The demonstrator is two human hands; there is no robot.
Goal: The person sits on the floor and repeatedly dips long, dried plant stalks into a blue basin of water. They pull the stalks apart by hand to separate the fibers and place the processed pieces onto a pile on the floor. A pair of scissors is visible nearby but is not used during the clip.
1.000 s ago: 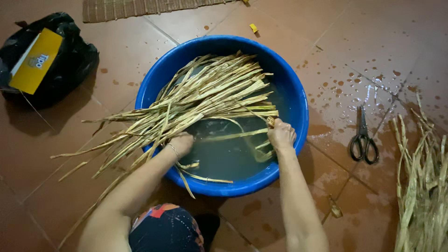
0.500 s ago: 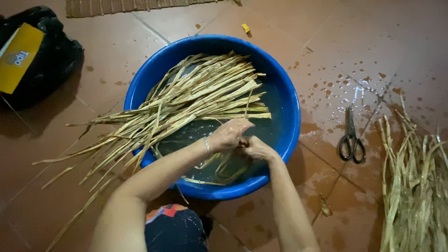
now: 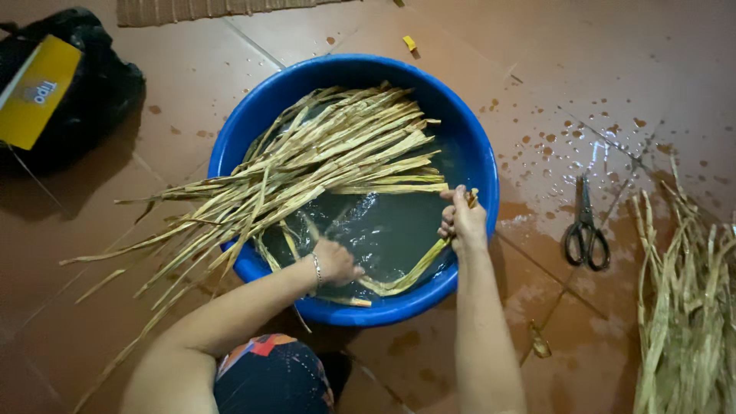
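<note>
At the far left a black bag lay on the tiled floor, with a flat yellow box resting on it. Next came the bundle of long dried leaf strips, draped across the blue basin: its thin ends hung out over the left rim and trailed on the tiles, its broader ends fanned over the water inside. Our left hand, a thin bracelet at its wrist, was down in the basin near the front wall, fingers curled at one end of a single wet strip. We could not tell whether they were gripping it or only pressing on it. That strip curved along the basin's front right wall and rose to our right hand, which was fisted around its upper end just inside the right rim. So our hands were well apart, one at each end of the strip. Right of the basin the tiles were wet and spattered with drops. A pair of black-handled scissors lay there, blades together, pointing away from us. At the far right edge lay a loose heap of the same pale strips.
</note>
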